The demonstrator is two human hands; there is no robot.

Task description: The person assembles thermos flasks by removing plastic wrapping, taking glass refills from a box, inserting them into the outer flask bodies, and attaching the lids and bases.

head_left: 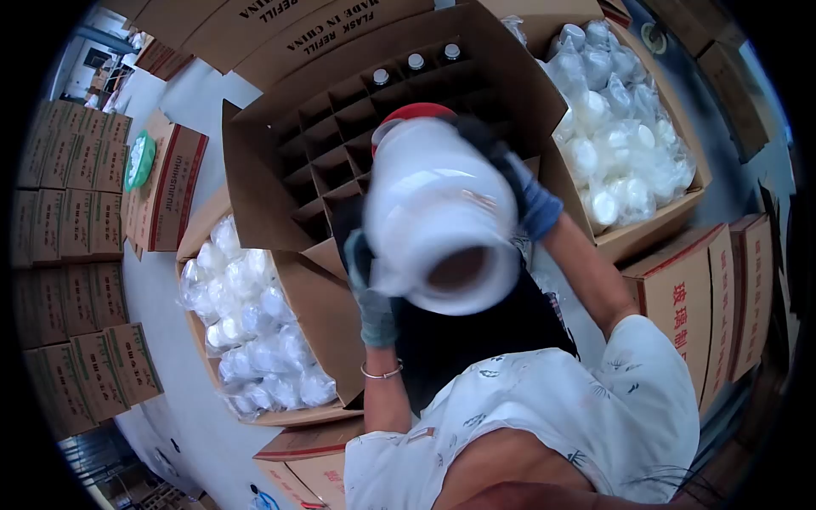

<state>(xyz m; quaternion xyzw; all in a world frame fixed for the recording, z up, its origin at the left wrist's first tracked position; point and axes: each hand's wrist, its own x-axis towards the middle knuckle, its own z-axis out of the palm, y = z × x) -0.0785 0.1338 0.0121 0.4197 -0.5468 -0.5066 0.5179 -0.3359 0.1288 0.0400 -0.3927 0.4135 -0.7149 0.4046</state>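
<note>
Between my two gloved hands is a white thermos flask casing (pixel 442 204), tilted with its round open end toward me and slightly blurred. A red round edge (pixel 415 112) shows at its far end; I cannot tell whether it is part of the casing. My left hand (pixel 371 293) wears a grey-green glove and grips the casing's near left side. On the right side, my right hand (pixel 510 174), in a dark and blue glove, holds the casing farther up, its fingers partly hidden. Beneath lies an open carton (pixel 272 200) with cardboard dividers, where several white-capped flask refills (pixel 416 62) stand along the far side.
Open boxes of plastic-wrapped white parts flank the carton, one at left (pixel 255 314) and one at right (pixel 612 127). Closed cartons (pixel 680 297) stand at my right. Stacked cartons (pixel 72 183) line the far left. A green basket (pixel 140 161) rests on another box.
</note>
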